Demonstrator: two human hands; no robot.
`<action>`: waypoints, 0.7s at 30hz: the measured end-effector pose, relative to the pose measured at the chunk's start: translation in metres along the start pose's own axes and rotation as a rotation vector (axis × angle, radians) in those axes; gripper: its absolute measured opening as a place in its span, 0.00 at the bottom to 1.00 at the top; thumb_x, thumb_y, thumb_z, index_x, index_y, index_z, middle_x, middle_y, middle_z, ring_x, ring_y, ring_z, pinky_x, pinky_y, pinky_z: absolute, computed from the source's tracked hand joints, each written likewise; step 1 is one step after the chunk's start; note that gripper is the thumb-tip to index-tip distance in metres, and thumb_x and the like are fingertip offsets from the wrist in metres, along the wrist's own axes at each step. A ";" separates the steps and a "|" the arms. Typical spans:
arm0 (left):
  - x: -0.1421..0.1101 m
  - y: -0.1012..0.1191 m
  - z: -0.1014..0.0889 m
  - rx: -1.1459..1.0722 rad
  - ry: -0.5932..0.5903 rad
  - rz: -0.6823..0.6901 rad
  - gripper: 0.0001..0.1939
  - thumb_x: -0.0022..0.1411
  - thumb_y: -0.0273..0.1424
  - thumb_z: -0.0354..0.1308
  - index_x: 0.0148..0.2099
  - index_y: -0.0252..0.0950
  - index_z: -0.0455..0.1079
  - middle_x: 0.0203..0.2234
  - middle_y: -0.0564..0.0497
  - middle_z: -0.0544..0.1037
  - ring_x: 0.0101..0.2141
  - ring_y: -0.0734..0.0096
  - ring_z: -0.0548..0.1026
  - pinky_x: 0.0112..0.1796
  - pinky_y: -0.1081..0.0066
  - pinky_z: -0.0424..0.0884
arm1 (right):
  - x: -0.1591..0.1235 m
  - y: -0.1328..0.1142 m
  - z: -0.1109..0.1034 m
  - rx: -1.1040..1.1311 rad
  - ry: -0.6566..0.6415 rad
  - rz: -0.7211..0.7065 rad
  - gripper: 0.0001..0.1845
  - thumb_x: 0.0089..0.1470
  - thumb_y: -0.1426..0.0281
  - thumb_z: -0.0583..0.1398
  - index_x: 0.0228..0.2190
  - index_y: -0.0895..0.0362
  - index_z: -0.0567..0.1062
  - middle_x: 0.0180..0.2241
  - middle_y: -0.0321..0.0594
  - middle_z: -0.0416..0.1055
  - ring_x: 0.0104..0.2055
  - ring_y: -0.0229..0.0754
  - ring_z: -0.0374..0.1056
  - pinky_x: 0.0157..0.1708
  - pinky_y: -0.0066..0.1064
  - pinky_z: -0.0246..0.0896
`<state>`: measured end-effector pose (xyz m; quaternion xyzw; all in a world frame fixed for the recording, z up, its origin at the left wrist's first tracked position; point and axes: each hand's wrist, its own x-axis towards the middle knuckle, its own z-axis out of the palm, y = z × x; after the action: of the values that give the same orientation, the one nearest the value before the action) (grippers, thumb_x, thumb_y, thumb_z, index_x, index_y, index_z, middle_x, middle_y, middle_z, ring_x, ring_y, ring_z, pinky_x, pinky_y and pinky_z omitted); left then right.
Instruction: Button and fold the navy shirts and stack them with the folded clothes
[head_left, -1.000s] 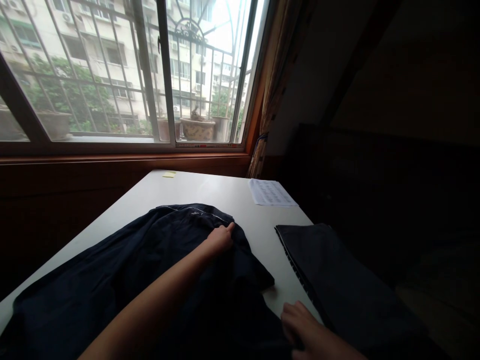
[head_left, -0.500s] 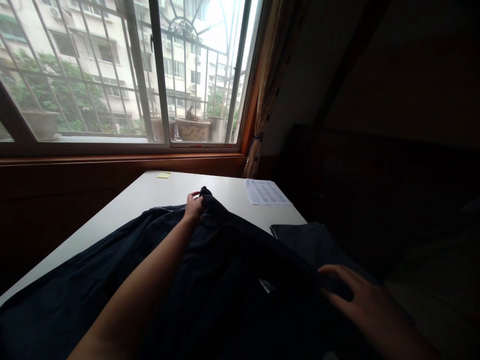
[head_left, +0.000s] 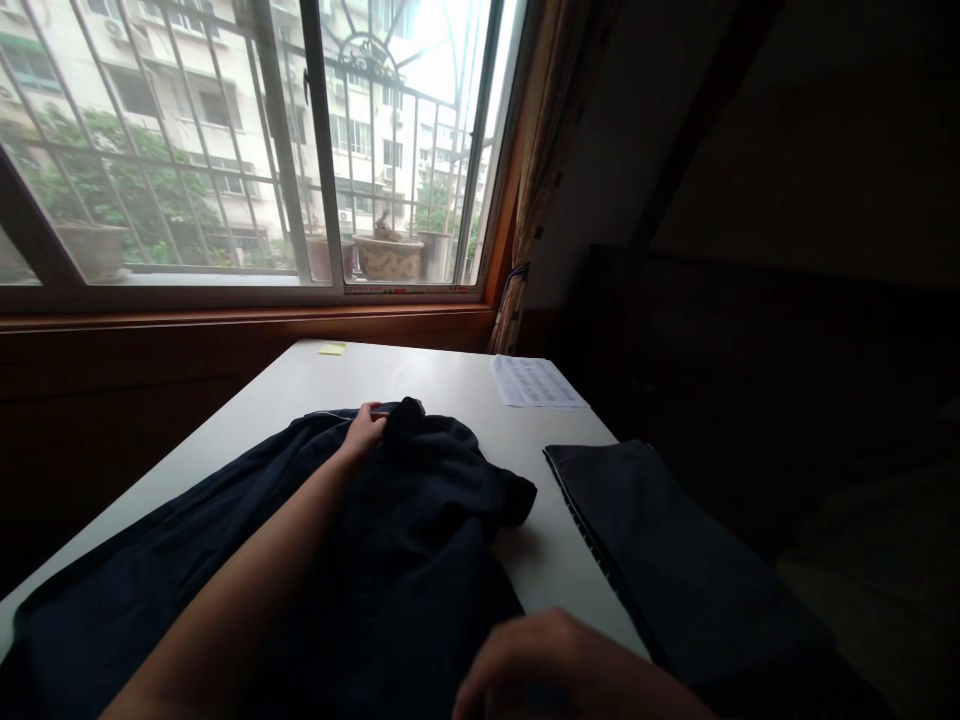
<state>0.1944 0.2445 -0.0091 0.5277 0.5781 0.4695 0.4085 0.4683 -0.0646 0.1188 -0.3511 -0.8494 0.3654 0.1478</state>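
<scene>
A dark navy garment (head_left: 420, 540) with a thin pale trim lies rumpled across the white table (head_left: 442, 375). My left hand (head_left: 365, 430) is closed on its far edge, beside a bunched black part. A short, sleeve-like end (head_left: 517, 497) of the cloth sticks out to the right. Low in the view, my right hand (head_left: 555, 655) is curled with bent fingers beside the garment's near right side. Its fingertips are in shadow and cut off by the frame, so what they hold is hidden.
A folded dark grey cloth (head_left: 660, 550) lies along the table's right edge. Printed sheets (head_left: 538, 383) rest at the far right corner and a yellow sticky note (head_left: 332, 349) at the far left. Behind the table is a barred window (head_left: 247, 150) with a tied curtain (head_left: 514, 300).
My right hand has moved left and towards me. The garment's right side has come inwards, uncovering table and the grey cloth. My left hand has shifted slightly left and lower.
</scene>
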 end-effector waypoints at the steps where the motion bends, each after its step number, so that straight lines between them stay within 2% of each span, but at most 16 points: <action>1: -0.003 0.000 -0.004 0.053 0.013 0.056 0.18 0.69 0.34 0.59 0.58 0.34 0.67 0.52 0.44 0.73 0.47 0.60 0.75 0.47 0.55 0.75 | 0.008 0.012 -0.002 -0.003 0.043 0.051 0.12 0.65 0.65 0.56 0.46 0.50 0.78 0.40 0.36 0.78 0.41 0.39 0.76 0.42 0.27 0.69; 3: -0.013 0.003 -0.013 0.156 0.026 0.187 0.18 0.67 0.29 0.59 0.57 0.34 0.67 0.54 0.42 0.70 0.51 0.58 0.73 0.52 0.54 0.72 | 0.022 0.039 -0.002 -0.060 0.251 0.251 0.11 0.64 0.67 0.56 0.44 0.52 0.78 0.42 0.39 0.77 0.45 0.43 0.74 0.48 0.31 0.67; 4: -0.021 0.005 -0.016 0.206 0.016 0.256 0.18 0.65 0.26 0.59 0.57 0.35 0.68 0.54 0.42 0.69 0.52 0.57 0.72 0.55 0.55 0.69 | 0.028 0.053 0.000 -0.109 0.302 0.313 0.12 0.63 0.67 0.57 0.46 0.52 0.76 0.45 0.41 0.75 0.48 0.45 0.73 0.51 0.34 0.66; 6: -0.041 0.008 -0.023 0.301 -0.054 0.388 0.18 0.63 0.24 0.57 0.55 0.37 0.70 0.54 0.43 0.69 0.54 0.57 0.71 0.57 0.57 0.67 | 0.037 0.080 0.009 -0.185 0.349 0.406 0.22 0.60 0.65 0.61 0.55 0.53 0.71 0.52 0.46 0.70 0.54 0.50 0.69 0.55 0.39 0.63; 8: -0.066 0.009 -0.030 0.392 -0.178 0.497 0.16 0.62 0.24 0.57 0.51 0.40 0.73 0.51 0.45 0.71 0.53 0.58 0.72 0.57 0.58 0.67 | 0.044 0.101 0.019 -0.221 0.408 0.493 0.31 0.59 0.62 0.61 0.61 0.54 0.63 0.56 0.49 0.65 0.57 0.53 0.67 0.57 0.42 0.61; 10: -0.092 0.006 -0.038 0.474 -0.308 0.572 0.12 0.61 0.26 0.58 0.47 0.42 0.76 0.48 0.47 0.75 0.50 0.58 0.73 0.56 0.59 0.68 | 0.050 0.112 0.028 -0.204 0.425 0.518 0.36 0.57 0.64 0.61 0.64 0.54 0.58 0.56 0.50 0.65 0.58 0.53 0.66 0.57 0.42 0.61; 11: -0.105 0.003 -0.043 0.508 -0.364 0.596 0.12 0.61 0.26 0.59 0.46 0.42 0.77 0.48 0.48 0.76 0.49 0.58 0.74 0.55 0.58 0.69 | 0.053 0.115 0.031 -0.172 0.405 0.513 0.37 0.57 0.66 0.61 0.65 0.54 0.56 0.54 0.48 0.68 0.56 0.52 0.68 0.55 0.41 0.62; 14: -0.141 -0.010 -0.059 0.638 -0.471 0.636 0.16 0.62 0.26 0.58 0.51 0.45 0.76 0.52 0.48 0.76 0.51 0.55 0.74 0.56 0.52 0.68 | 0.055 0.117 0.033 -0.076 0.327 0.488 0.36 0.56 0.72 0.58 0.65 0.55 0.56 0.41 0.43 0.75 0.44 0.48 0.74 0.46 0.37 0.66; 15: -0.151 -0.014 -0.065 0.718 -0.493 0.656 0.18 0.64 0.26 0.56 0.54 0.46 0.74 0.56 0.48 0.74 0.54 0.53 0.73 0.59 0.48 0.65 | 0.053 0.118 0.031 -0.069 0.327 0.486 0.35 0.57 0.73 0.57 0.64 0.56 0.58 0.40 0.42 0.76 0.43 0.48 0.75 0.45 0.36 0.66; 17: -0.170 -0.019 -0.078 0.837 -0.535 0.698 0.20 0.68 0.28 0.54 0.60 0.48 0.70 0.60 0.49 0.71 0.60 0.52 0.68 0.62 0.45 0.59 | 0.044 0.123 0.022 -0.095 0.370 0.487 0.30 0.57 0.73 0.55 0.61 0.55 0.61 0.44 0.44 0.76 0.47 0.47 0.74 0.48 0.36 0.65; 19: -0.184 -0.016 -0.093 0.860 -0.551 0.739 0.19 0.70 0.30 0.52 0.60 0.50 0.69 0.60 0.52 0.72 0.61 0.57 0.67 0.65 0.48 0.57 | 0.028 0.132 0.010 -0.137 0.420 0.521 0.27 0.58 0.72 0.54 0.59 0.52 0.64 0.49 0.44 0.75 0.52 0.47 0.72 0.52 0.37 0.63; 21: -0.191 -0.010 -0.115 0.830 -0.471 0.747 0.18 0.72 0.32 0.50 0.59 0.52 0.71 0.57 0.55 0.75 0.59 0.62 0.70 0.64 0.56 0.59 | 0.008 0.145 -0.002 -0.185 0.452 0.595 0.25 0.58 0.71 0.53 0.57 0.51 0.65 0.48 0.43 0.75 0.51 0.47 0.73 0.51 0.37 0.64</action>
<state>0.1016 0.0419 0.0031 0.9001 0.3825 0.1868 0.0929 0.5348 0.0125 0.0155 -0.6657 -0.6859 0.2274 0.1864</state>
